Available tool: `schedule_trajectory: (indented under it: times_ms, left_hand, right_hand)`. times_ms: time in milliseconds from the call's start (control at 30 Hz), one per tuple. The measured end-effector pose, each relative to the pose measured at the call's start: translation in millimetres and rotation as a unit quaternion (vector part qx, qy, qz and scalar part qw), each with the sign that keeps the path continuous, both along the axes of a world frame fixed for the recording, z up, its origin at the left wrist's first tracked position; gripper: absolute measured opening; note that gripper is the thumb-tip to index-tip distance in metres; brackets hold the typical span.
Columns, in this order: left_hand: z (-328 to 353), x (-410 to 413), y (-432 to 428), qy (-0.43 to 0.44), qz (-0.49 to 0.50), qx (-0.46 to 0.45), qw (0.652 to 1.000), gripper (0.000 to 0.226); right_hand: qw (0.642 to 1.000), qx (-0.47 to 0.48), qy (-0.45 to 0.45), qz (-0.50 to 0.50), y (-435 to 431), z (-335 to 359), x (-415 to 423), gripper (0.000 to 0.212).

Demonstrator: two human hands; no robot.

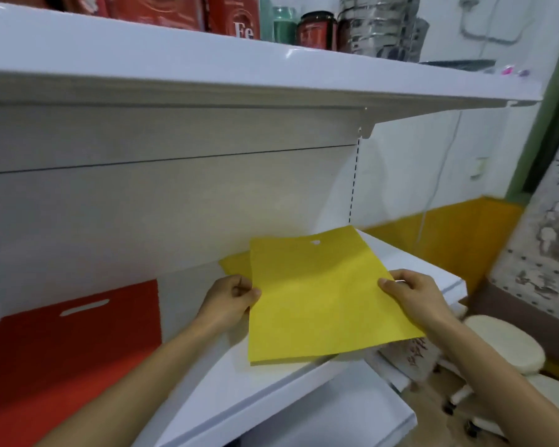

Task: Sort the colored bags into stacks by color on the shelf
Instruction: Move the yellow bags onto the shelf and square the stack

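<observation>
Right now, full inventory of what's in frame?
top yellow bag: one, yellow, above right end of lower shelf
second yellow bag: one, yellow, beneath it, corner showing at left
red bag: one seen, red, flat on lower shelf, left
lower shelf: one, white
upper shelf: one, white, overhead
red boxes: at least two, red, upper shelf
green jar: one, green, upper shelf
dark jar: one, red label, beside green jar
silver packs: count unclear, silver, upper shelf right
stool: at least one, cream seat, floor right
left grip: bare hand, pinches top bag's left edge
right grip: bare hand, pinches its right edge
</observation>
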State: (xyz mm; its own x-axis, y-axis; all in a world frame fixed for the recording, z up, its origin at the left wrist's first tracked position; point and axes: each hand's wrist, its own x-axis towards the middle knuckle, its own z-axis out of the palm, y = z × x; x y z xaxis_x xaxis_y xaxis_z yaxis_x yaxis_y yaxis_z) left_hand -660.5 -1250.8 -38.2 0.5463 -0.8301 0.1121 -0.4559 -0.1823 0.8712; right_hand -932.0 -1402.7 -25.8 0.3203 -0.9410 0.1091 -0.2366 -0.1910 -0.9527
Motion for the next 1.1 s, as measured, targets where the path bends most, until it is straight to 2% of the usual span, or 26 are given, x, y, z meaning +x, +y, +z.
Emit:
schedule_trajectory:
  times_ms: [167, 333, 500, 667, 833, 1100]
  left_hand:
    - [-14.7, -4.5, -15.8, -0.018, 0.068, 0.011, 0.997, 0.014]
    - [-27.8, -7.1, -15.7, -0.028, 0.121, 0.021, 0.992, 0.030]
    - [-39.7, -11.8, -22.9, -0.110, 0.161, 0.032, 0.980, 0.039]
    - [-44.1, -22.6, -26.0, -0.187, 0.216, 0.013, 0.958, 0.042]
    - [-49.6, -21.3, -25.9, -0.213, 0.231, 0.017, 0.949, 0.038]
    - [-53.3, -20.7, -24.9, -0.207, 0.237, 0.003, 0.949, 0.022]
  right_hand:
    - [0.997, -0.009, 0.037, 0.074, -59.8, -6.7, 19.4, 0.010]
    - [0.986, -0.039, 0.104, 0.124, -99.5, -30.6, 40.9, 0.008]
    - [0.968, -0.114, 0.196, 0.109, -127.6, -40.9, 55.1, 0.031]
    - [0.947, -0.150, 0.263, 0.110, -132.6, -44.0, 60.9, 0.042]
    - [0.944, -0.173, 0.260, 0.101, -132.7, -50.3, 59.2, 0.042]
    - [0.934, -0.204, 0.273, 0.105, -129.9, -53.4, 59.3, 0.040]
